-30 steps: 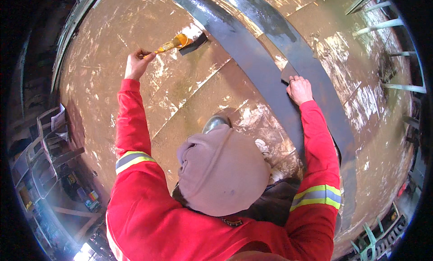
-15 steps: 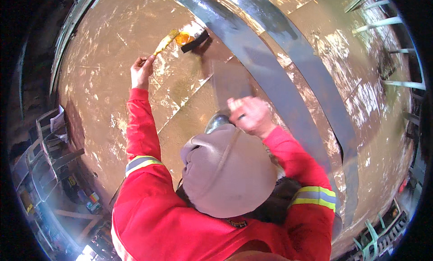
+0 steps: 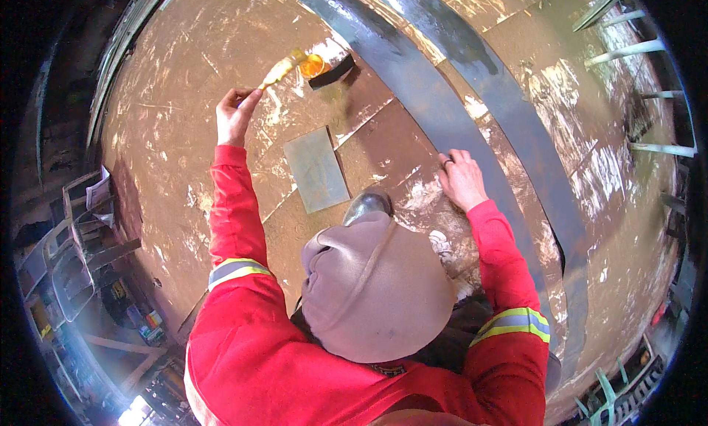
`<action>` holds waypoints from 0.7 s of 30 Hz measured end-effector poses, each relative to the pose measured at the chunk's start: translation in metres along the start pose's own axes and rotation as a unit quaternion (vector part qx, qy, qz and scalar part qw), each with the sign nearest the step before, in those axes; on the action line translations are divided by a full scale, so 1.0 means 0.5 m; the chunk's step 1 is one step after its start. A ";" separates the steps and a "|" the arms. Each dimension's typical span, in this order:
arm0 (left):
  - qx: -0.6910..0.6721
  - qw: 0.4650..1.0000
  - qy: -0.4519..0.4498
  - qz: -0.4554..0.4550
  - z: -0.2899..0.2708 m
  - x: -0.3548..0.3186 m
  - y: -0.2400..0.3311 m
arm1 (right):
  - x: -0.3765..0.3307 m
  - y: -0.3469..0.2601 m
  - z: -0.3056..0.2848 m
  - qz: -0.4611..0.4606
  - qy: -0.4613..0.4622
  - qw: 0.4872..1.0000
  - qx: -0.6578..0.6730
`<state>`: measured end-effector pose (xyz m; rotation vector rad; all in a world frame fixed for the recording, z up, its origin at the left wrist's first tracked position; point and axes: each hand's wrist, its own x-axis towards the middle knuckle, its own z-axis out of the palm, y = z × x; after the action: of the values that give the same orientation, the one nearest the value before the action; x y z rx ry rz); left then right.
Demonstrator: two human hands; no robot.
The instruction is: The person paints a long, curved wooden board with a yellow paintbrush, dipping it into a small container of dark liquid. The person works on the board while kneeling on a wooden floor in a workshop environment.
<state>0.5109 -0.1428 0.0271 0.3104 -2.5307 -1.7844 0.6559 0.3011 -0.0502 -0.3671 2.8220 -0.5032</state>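
No lettering can be read (the dark chest patch [image 3: 389, 369] is too small).

Red top [image 3: 258, 345] with long sleeves [image 3: 237, 197], yellow-and-silver band [image 3: 237, 271] on each, grey-brown cloth cap [image 3: 380, 286], shiny dark boot [image 3: 369, 203], dark ring [image 3: 448, 161]

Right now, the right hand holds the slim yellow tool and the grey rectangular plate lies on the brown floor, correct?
No: the head view shows the left hand holding the slim yellow tool. The grey rectangular plate lies on the brown floor.
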 end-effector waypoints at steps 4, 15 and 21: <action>0.291 0.953 -0.039 0.076 0.023 0.059 0.029 | -0.009 0.019 0.016 0.055 0.000 0.997 -0.050; 0.510 0.854 -0.088 0.048 0.119 0.132 0.084 | -0.014 0.027 0.047 0.114 0.001 0.992 -0.053; 0.300 0.953 -0.040 -0.011 0.030 0.097 -0.001 | -0.015 0.023 0.045 0.123 0.002 0.991 -0.053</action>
<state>0.4613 -0.1377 0.0170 0.2793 -3.0809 -0.9995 0.6670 0.3070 -0.0733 -0.0357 2.8497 -0.3031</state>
